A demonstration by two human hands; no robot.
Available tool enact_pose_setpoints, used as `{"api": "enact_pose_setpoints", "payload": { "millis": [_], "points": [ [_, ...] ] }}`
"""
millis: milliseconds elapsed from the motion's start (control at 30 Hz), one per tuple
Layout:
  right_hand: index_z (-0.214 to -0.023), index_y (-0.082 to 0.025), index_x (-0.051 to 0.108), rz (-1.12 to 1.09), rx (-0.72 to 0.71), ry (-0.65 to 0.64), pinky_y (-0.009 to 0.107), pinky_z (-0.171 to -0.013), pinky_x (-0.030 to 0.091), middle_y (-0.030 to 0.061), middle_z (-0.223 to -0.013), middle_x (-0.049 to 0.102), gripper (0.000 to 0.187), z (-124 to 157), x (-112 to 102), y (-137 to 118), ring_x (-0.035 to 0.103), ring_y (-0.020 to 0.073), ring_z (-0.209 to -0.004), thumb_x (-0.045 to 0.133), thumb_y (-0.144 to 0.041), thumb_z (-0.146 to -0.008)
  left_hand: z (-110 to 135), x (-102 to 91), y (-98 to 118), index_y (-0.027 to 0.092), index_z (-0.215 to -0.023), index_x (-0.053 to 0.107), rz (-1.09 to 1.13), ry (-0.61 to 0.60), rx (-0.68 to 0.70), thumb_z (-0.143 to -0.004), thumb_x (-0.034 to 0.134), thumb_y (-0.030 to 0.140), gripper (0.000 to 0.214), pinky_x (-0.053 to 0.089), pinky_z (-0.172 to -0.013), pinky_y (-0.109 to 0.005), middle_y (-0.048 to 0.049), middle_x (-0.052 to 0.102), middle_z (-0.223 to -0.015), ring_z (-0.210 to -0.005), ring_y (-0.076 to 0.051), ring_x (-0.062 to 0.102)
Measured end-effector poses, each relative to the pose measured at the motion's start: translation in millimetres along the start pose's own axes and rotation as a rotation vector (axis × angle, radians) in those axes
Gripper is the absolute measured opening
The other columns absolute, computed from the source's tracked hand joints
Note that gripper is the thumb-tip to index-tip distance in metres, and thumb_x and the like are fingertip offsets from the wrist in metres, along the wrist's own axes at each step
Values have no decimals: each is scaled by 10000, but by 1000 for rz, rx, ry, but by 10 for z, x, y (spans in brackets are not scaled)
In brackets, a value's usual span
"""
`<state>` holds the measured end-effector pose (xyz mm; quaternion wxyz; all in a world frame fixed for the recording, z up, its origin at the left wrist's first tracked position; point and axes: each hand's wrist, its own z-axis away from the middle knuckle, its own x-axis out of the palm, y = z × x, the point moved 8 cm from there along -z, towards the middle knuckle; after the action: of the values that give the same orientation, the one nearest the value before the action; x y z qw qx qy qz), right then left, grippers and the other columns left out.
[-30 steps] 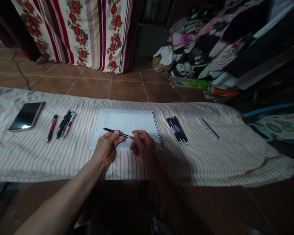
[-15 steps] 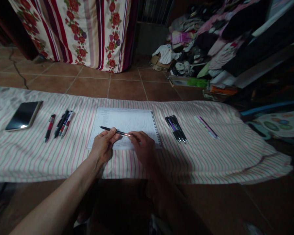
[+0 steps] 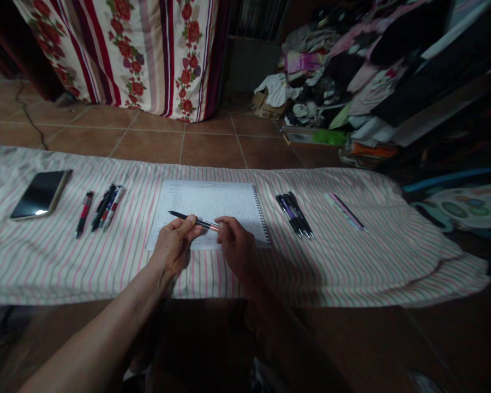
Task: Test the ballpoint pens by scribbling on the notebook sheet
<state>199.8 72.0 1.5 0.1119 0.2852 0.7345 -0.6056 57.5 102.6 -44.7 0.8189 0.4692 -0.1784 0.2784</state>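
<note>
My left hand (image 3: pixel 173 246) and my right hand (image 3: pixel 237 249) together hold a thin dark pen (image 3: pixel 192 220) over the near edge of a white spiral notebook (image 3: pixel 213 210). The left fingers pinch the pen's middle; the right fingertips pinch its reddish right end. The pen lies almost level, its tip pointing left. The notebook rests on a pink-striped cloth (image 3: pixel 352 256) spread over the tiled floor.
A phone (image 3: pixel 41 194) lies at the cloth's far left, with several pens (image 3: pixel 99 208) beside it. More dark pens (image 3: pixel 295 214) and a pink pen (image 3: pixel 346 212) lie right of the notebook. A floral bedsheet (image 3: pixel 147 54) hangs behind; a clothes pile (image 3: pixel 343 71) fills the back right.
My right hand drew closer to the left and closed its fingertips on the pen's right end. The pen stays nearly level over the notebook.
</note>
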Motion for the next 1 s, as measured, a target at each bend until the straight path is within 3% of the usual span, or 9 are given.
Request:
{"api": "enact_pose_setpoints", "payload": {
  "millis": [433,600,733,1000],
  "points": [
    [-935,-197,577,-134,172,-25,197,-476,410,-44,-537,549,266,12,38,127,506,93,-429,397,-385,-883,4,12,-51,83,-585,588,-22,-4,10,-787,594,33,208,503,-571,-106,-8,594,-560,-516,-36,576],
    [-914,-193,584,-213,150,-27,194,-490,450,-16,-615,605,282,6,41,134,568,96,-492,384,-390,-888,-6,22,-28,88,-597,590,1,-1,29,-753,634,28,172,520,-606,-118,0,604,-574,-540,-42,594],
    [-962,-191,581,-254,125,-35,209,-539,498,4,-690,656,252,-4,49,136,618,109,-555,482,-391,-845,-6,26,5,95,-620,586,-20,22,40,-722,677,49,144,526,-563,-129,15,595,-557,-512,-49,593],
    [-896,-185,602,-204,131,24,196,-482,448,-18,-587,609,231,13,26,116,564,94,-469,477,-373,-844,68,58,-8,85,-602,578,-23,39,21,-774,607,28,183,492,-511,-100,7,589,-517,-463,-34,565]
  ]
}}
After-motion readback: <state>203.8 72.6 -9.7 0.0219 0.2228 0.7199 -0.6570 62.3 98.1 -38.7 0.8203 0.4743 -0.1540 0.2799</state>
